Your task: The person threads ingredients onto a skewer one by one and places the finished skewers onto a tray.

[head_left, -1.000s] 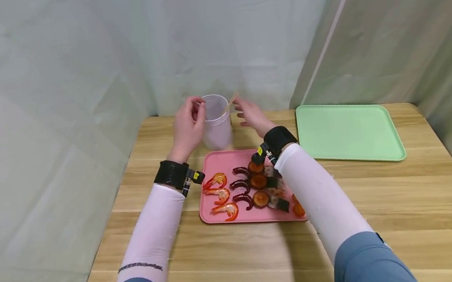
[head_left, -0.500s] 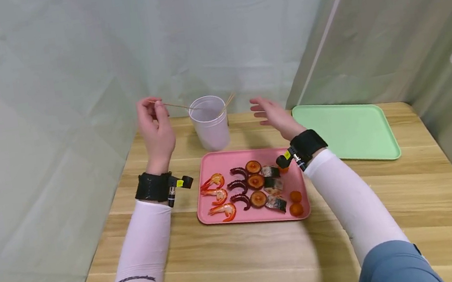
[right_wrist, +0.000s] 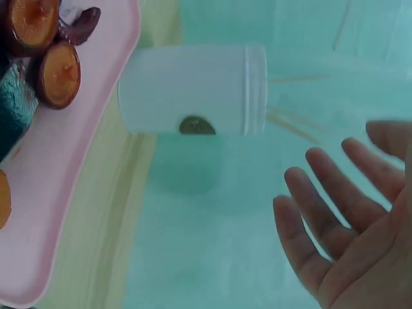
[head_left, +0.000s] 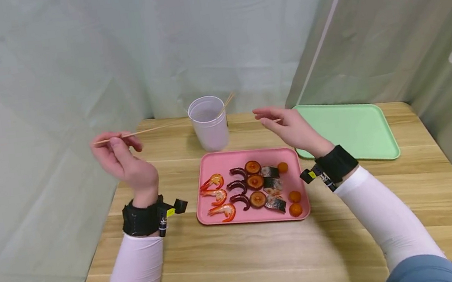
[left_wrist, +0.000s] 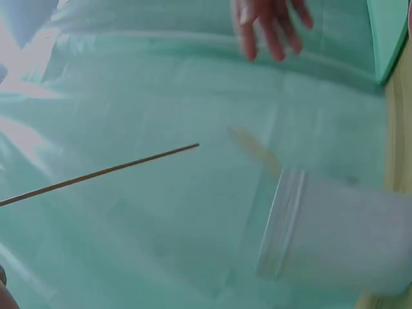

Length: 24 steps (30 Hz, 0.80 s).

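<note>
Between thumb and fingers my left hand [head_left: 125,159] pinches a thin wooden skewer [head_left: 151,130], left of the white cup [head_left: 211,131]. The skewer points right toward the cup; its tip shows beyond the hand in the left wrist view, where the skewer [left_wrist: 100,172] crosses bare background. A few other skewers [head_left: 227,102] lean out of the cup over its right rim. My right hand [head_left: 290,125] is raised right of the cup, above the gap between the pink tray and the green one. In the right wrist view, the right hand [right_wrist: 354,225] has spread fingers and holds nothing.
The pink tray [head_left: 228,158] in front of the cup bears shrimp [head_left: 223,212], dark tentacle pieces [head_left: 240,201], mushroom caps [head_left: 255,182], fish pieces [head_left: 275,203] and orange balls [head_left: 296,209]. A green tray [head_left: 349,132] lies at the back right, near the curtain [head_left: 238,39].
My left hand has drawn the skewer out of the cup and moved left and toward me. The right hand has moved away from the cup, to the right and nearer.
</note>
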Available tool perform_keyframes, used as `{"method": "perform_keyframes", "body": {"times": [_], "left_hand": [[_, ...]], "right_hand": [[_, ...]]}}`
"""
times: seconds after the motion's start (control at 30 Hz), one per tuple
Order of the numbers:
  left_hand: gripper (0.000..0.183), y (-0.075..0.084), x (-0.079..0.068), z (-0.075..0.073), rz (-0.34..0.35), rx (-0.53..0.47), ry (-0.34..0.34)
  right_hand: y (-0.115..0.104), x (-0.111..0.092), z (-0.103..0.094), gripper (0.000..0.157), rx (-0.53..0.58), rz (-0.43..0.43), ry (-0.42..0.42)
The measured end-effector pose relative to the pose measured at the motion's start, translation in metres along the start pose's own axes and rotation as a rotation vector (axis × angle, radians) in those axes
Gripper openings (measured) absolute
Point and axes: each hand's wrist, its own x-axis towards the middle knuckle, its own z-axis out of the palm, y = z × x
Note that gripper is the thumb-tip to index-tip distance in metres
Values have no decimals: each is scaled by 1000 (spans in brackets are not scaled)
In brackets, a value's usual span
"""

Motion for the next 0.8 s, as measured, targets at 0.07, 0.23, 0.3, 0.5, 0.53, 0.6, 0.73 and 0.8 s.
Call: {"method": "perform_keyframes", "body": {"times": [0.07,0.23,0.3,0.5,0.53,0.6,0.73,0.8], "left_hand": [[15,3,-10,2,-3,-15,-41],[16,0,-39,6,-64,-34,-301],[16,-3,-50,6,-116,-40,-394],[15,-13,-71,6,-301,-73,-528],[15,-14,-73,6,-330,-79,-536],[15,-16,-77,7,-383,-94,-548],[15,-19,-84,10,-484,-113,-587],[15,-21,-88,12,-529,-121,-610]], "right_hand": [[-4,-5,2,46,-20,-61,-39],[-5,-20,10,56,-90,-153,-129],[-3,-27,14,54,-96,-161,-134],[3,-52,21,34,-61,-139,-67],[4,-57,22,32,-61,-132,-50],[6,-64,23,29,-62,-119,-18],[11,-79,24,26,-61,-86,43],[13,-86,23,25,-55,-68,67]]}}
